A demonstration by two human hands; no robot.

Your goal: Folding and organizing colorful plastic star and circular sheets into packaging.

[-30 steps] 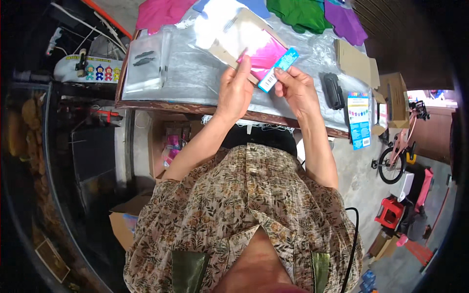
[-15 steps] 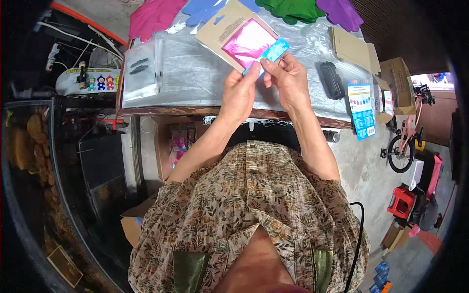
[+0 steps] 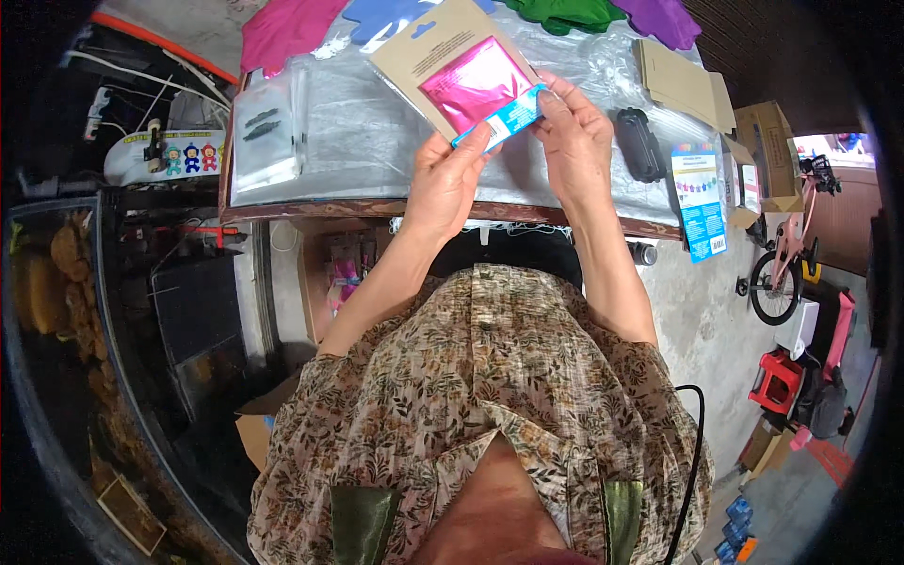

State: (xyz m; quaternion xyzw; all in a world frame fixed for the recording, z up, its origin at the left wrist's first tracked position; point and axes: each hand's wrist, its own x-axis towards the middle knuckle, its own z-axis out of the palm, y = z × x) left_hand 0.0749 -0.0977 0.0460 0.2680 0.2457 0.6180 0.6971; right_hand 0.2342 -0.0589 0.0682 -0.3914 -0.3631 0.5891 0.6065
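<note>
Above the table I hold a clear bag with a brown backing card and a shiny pink packet inside. A blue printed strip runs along its near end. My left hand pinches the strip's left corner between thumb and fingers. With thumb and fingers closed, my right hand grips the strip's right end. The package is tilted, its far end pointing up and left. Whether the strip is sealed down cannot be made out.
Pink, blue, green and purple folded pieces line the table's far edge. Clear bags lie at left. At right are a black case, brown cards, a printed blue-and-white card and cardboard boxes.
My right hand has slid outward along the strip to its right end, and my left hand has shifted slightly left and down. The package now shows more of its pink face.
</note>
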